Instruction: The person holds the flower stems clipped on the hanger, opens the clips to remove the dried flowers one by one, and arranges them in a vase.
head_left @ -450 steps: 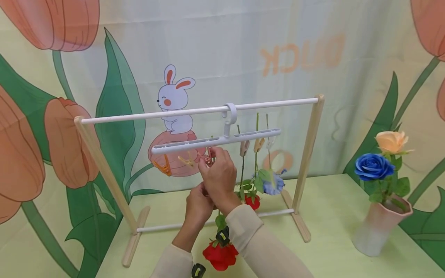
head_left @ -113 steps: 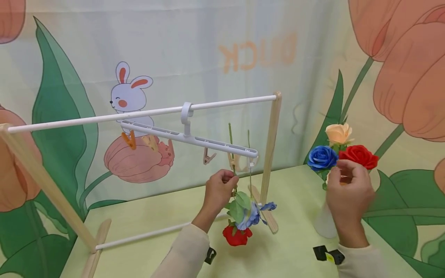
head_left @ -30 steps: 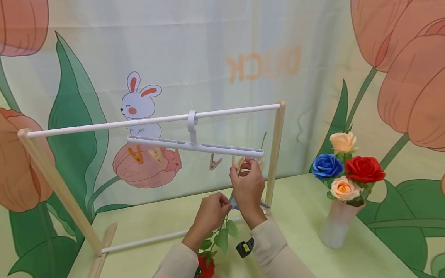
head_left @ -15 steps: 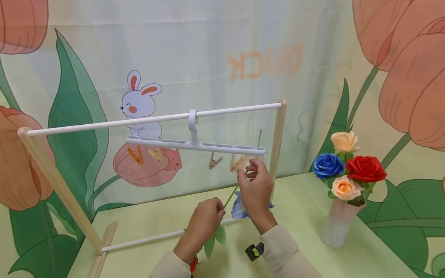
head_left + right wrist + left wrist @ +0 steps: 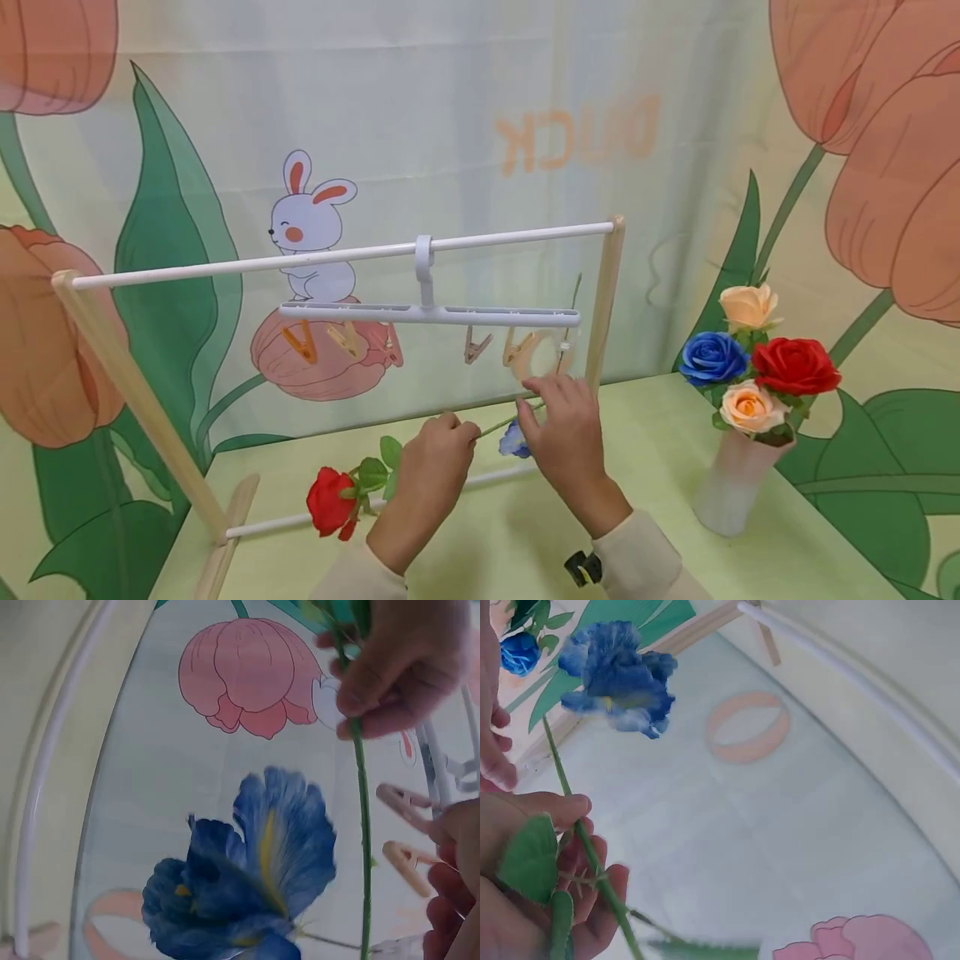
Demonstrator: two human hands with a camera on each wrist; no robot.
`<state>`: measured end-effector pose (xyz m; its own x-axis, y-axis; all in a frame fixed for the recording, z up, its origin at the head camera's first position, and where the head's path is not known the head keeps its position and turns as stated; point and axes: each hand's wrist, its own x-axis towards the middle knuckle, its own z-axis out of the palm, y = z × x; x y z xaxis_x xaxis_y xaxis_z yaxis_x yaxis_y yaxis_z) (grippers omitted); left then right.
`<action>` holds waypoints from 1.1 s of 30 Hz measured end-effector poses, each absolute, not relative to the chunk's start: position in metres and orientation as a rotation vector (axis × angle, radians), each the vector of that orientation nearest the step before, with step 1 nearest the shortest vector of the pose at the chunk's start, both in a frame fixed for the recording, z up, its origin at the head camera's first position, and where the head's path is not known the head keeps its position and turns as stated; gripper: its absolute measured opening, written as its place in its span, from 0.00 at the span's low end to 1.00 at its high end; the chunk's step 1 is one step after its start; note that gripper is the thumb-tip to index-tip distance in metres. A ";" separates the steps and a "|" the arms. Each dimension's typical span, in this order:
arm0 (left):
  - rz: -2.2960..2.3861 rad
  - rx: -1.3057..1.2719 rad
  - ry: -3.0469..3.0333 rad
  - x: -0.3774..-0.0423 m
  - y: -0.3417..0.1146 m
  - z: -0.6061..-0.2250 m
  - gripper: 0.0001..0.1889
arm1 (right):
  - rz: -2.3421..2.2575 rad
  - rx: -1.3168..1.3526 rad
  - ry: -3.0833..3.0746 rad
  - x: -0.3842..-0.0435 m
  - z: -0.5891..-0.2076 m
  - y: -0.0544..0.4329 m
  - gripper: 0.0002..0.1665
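My left hand pinches the green stem of a red rose, which lies slantwise with its bloom to the left. The stem's cut end points right, towards my right hand. Its fingers are loosely bent beside the stem; in the right wrist view a gap separates that hand from the stem. Behind the right hand a blue iris hangs head down, its stem in a clear clothes peg at the right end of the white hanger.
Several pegs without flowers hang along the hanger, among them an orange peg and a cream peg. The hanger is hooked on a wooden rack's white bar. At right stands a pink-white vase holding several roses.
A red rose has joined the vase since the oldest frame. Within the last second the held rose has left the cream peg and swung up to the left; my right hand has drawn down from the pegs.
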<state>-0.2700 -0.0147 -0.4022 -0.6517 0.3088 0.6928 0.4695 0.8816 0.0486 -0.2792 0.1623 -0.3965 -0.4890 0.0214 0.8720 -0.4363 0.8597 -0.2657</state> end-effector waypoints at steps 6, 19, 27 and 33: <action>-0.186 -0.587 -2.239 -0.268 -0.009 -0.393 0.10 | 0.248 0.564 -2.052 -0.271 -0.403 0.161 0.17; -0.089 -0.608 -2.204 -0.262 0.004 -0.388 0.08 | 0.298 0.652 -2.040 -0.269 -0.412 0.163 0.15; -0.136 -0.620 -2.128 -0.264 0.008 -0.393 0.06 | 0.299 0.631 -2.016 -0.268 -0.416 0.170 0.15; -0.268 -0.709 -1.982 -0.268 0.012 -0.390 0.10 | 0.338 0.557 -1.950 -0.268 -0.418 0.178 0.15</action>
